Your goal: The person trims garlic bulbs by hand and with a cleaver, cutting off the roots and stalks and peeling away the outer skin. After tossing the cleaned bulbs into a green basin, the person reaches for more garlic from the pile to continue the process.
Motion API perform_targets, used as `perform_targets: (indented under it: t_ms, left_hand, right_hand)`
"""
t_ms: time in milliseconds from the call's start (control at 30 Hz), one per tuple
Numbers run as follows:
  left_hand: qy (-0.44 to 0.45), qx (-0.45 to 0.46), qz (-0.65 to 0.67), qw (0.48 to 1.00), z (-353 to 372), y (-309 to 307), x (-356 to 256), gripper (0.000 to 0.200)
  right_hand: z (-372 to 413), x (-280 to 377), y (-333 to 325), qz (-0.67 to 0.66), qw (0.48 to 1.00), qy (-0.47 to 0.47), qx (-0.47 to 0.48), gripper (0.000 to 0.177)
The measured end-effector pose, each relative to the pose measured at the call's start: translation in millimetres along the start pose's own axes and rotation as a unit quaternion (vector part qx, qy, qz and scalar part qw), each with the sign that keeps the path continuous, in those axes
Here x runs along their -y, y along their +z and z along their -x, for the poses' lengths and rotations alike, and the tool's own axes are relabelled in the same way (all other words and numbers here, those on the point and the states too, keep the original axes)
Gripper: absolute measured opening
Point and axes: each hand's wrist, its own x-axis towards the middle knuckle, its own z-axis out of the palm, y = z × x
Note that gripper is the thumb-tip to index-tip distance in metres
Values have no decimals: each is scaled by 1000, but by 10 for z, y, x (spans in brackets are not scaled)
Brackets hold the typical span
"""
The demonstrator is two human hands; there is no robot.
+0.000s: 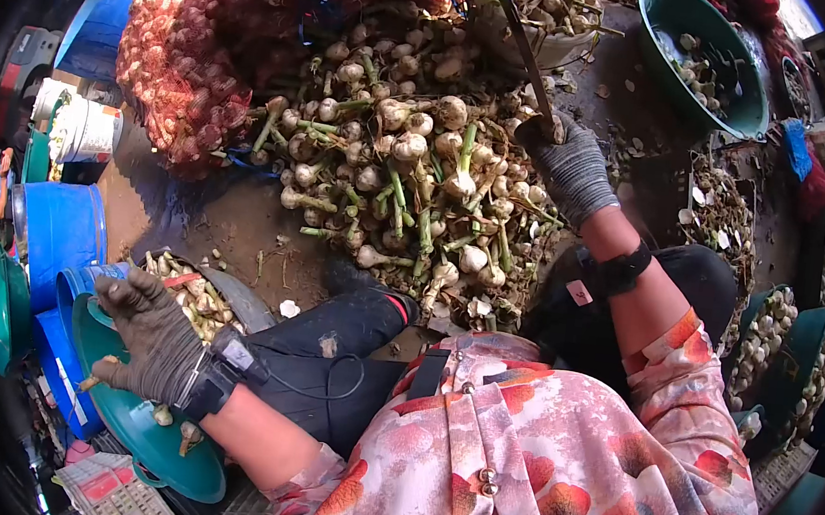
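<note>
My right hand (575, 164), in a grey glove, is closed round the handle of a knife (524, 53). Its long blade points up and away, beside the big heap of garlic bulbs (409, 147) with stems on. My left hand (158, 336), gloved too, is over a teal basin (127, 439) at lower left, fingers and thumb apart. A small pale brown tip shows at the thumb; whether it is the thumb or a bit of garlic I cannot make out. A few bulbs (190, 435) lie in the basin below. Cut garlic stems (192, 295) are piled just beyond the hand.
Red mesh sacks of garlic (177, 62) stand at the back left. Blue drums (58, 230) line the left side. A green basin (700, 61) with some garlic sits at far right, near a white tub (545, 45) of bulbs. Peelings (713, 224) litter the ground at right.
</note>
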Motion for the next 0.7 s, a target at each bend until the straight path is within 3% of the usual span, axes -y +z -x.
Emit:
perform_targets:
  t_ms: [33,100,133,200,233,300,367,400,500,567,633,700]
  left_hand:
    - [-21,-5,-50,999,-72,-45,256,85]
    - [-144,54,-200,968,-274,-138,1247,53]
    - [-143,67,-415,896,-212,89,1842,40]
    - [-65,303,-644,699,-190,92,2827,31]
    - [-19,361,-715,598,-201,-33,3352,38]
    - [-98,431,-795,416,-195,97,3983,40]
    - [-205,426,-845,248,-211,70,4500,45]
    - [-217,432,-854,191,-211,-19,4621,45]
    - [-222,415,-865,173,-287,-163,4851,44]
    - [-247,438,-844,185,-350,-98,4683,42]
    - [-281,472,-802,234,-450,-422,4631,50]
    - [-245,512,-730,381,-449,-738,4312,51]
  right_hand:
    - [-45,-51,-1,1,1000,-5,2,38]
    - [-22,8,-49,-38,999,20,13,39]
    - [-24,23,-80,-43,998,41,25,39]
    - [-40,28,-101,-44,996,66,36,40]
    - [-59,-80,-50,-40,997,69,23,39]
    - [-46,-171,-69,-47,998,45,13,38]
    - [-64,-297,-89,-45,998,29,22,35]
    - [-53,-294,-123,-32,998,41,23,34]
    - [-87,-361,-133,-8,997,65,48,34]
    - [-92,-373,-113,-11,994,79,70,34]
    - [-105,-352,-72,29,993,66,90,33]
    - [-74,-286,-33,58,992,33,104,31]
